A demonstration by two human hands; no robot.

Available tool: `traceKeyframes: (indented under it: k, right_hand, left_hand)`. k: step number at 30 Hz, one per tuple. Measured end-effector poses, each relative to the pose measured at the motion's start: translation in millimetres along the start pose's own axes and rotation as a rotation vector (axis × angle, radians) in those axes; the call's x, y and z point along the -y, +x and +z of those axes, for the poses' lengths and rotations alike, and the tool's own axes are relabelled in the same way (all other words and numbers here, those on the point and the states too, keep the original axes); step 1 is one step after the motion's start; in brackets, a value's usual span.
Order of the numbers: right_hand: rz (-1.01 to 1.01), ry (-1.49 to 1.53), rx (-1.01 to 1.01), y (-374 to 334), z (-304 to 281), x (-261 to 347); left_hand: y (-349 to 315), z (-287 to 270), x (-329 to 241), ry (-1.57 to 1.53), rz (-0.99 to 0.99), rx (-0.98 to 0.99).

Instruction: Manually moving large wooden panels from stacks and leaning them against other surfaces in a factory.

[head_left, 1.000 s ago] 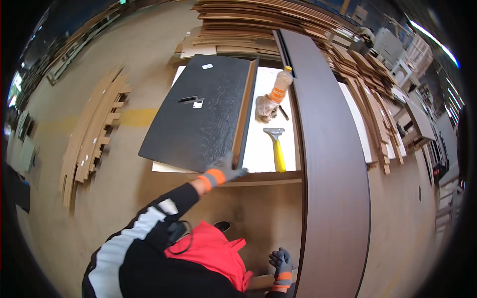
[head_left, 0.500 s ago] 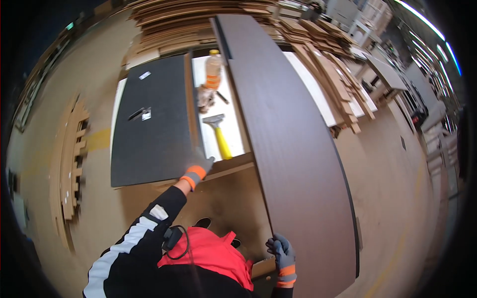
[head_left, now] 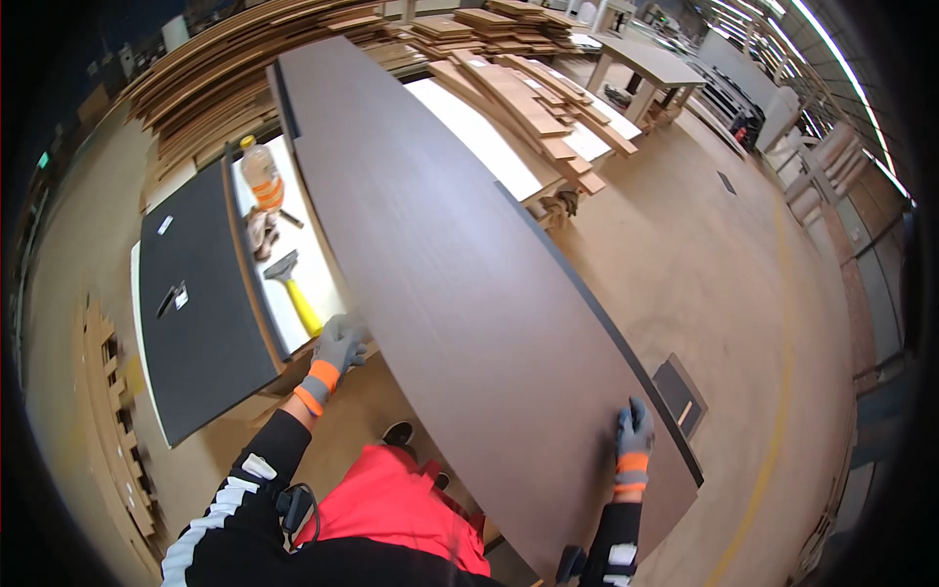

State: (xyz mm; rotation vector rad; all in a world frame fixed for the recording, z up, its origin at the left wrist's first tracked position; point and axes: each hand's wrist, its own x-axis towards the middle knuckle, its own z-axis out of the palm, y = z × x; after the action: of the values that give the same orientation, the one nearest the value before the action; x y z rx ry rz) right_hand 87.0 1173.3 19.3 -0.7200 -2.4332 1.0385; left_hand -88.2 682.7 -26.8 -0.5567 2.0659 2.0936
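Observation:
A long brown panel lies slantwise before me, from the far left to the near right, with a dark strip along its right edge. My left hand, in a grey glove with an orange cuff, is at the panel's left edge with its fingers apart; blur hides whether it touches. Over the panel's near right part is my right hand, gloved alike, fingers stretched toward the dark edge. Beside my left hand lies a scraper with a yellow handle.
Left of the long panel lies a black panel with a small dark tool on it. A yellow-capped bottle and a crumpled glove sit between the panels. Stacked boards stand behind; wooden strips lie at far right.
My view has turned rightward. The right hand has gone from the long panel's near left edge across to its right side. My left hand has shifted from the black panel toward the long panel.

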Motion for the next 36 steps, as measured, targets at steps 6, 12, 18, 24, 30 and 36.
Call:
traceKeyframes:
  k: [6,12,18,24,30,36]
  right_hand:
    - [-0.168,-0.408,0.028,91.9,38.9,-4.7]
    - [-0.076,-0.677,0.133,130.6,90.1,35.8]
    - [0.004,-0.652,0.158,140.8,101.1,37.8]
    - [-0.007,-0.607,0.136,132.7,90.1,21.9]
    - [-0.026,-0.834,0.111,98.1,52.0,-10.1]
    - [0.011,-0.743,0.143,34.8,-16.9,-51.8]
  left_hand:
    - [57.7,14.4,-1.0,-0.162,-0.296,0.212]
    - [68.6,14.8,-12.8,0.172,-0.246,0.172]
    - [60.3,20.0,-20.0,0.163,-0.3,0.075]
    - [44.8,21.1,-10.1,0.208,-0.272,0.119]
    - [-18.5,28.1,-10.7,0.078,-0.332,0.185]
    - [-67.1,42.8,3.6,0.051,-0.398,0.301]
